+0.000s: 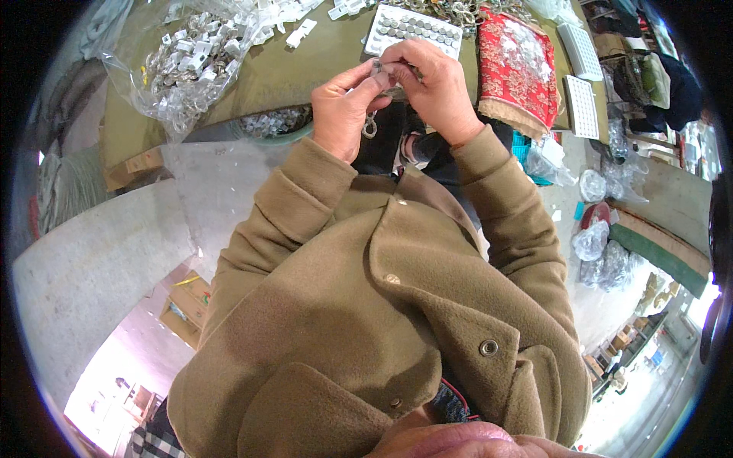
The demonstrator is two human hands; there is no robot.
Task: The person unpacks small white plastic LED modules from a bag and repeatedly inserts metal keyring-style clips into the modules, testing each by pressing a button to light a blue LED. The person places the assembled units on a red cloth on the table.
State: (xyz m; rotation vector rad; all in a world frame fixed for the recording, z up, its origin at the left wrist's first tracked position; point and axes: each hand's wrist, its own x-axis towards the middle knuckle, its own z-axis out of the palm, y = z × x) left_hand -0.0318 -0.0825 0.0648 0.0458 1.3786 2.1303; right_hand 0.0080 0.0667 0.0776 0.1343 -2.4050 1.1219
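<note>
A small grey piece (376, 67) is held at the front edge of an olive surface (301, 67), pinched between the fingertips of two bare hands. By the left hand (340, 107), the piece is gripped between thumb and bent forefinger, the grip closed to a narrow pinch. By the right hand (437, 76), it is met from the other side, with thumb and fingers drawn together and the grip all but closed; the exact contact is partly hidden by the fingers. A short length of linked chain (369, 126) is seen hanging just below the hands; whether it is joined to the piece cannot be told.

Just beyond the fingers, a white tray (372, 47) is set, filled with rows of round grey discs (416, 27). To the right, a red patterned cloth (518, 95) is spread, with pale bits (528, 52) scattered on it, and two more white trays are placed past it. To the left, small white and metallic pieces (200, 59) are heaped in a clear plastic bag (126, 72). More white pieces (269, 124) are gathered in a basin below the edge. Both forearms are covered by brown coat sleeves (301, 187).
</note>
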